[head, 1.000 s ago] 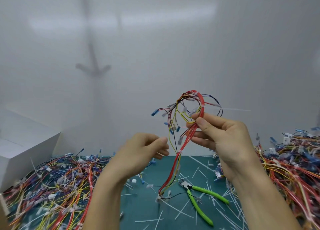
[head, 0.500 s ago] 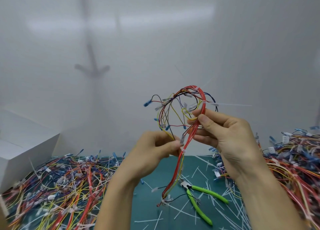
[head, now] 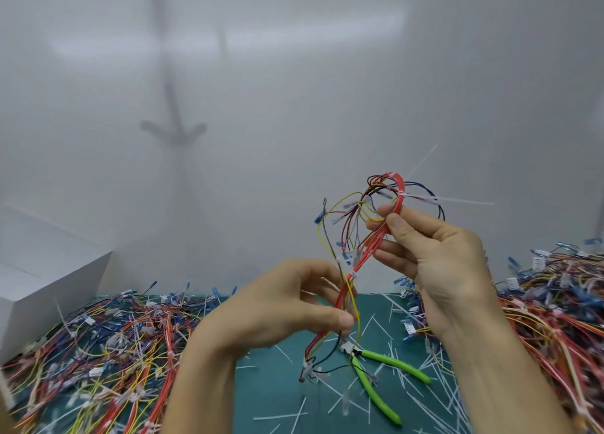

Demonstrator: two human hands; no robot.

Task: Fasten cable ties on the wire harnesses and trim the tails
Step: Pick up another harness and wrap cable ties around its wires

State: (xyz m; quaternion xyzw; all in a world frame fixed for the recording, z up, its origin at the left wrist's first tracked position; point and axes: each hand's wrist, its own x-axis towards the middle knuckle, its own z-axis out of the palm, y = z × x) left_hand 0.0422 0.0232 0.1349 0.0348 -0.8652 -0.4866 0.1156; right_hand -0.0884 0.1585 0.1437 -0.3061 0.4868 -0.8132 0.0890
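A hazy white wall fills the upper view. Soft bands of light glow across its top. A blurred grey shadow, an upright line with a short crossbar, marks it left of centre. A white box stands at the left. A teal mat covers the worktop below.

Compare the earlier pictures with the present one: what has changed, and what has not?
The left hand moved right to the multicoloured wire harness, then slid down it and now pinches its red wires. The right hand still holds the harness's loop; the green-handled cutters stayed put.
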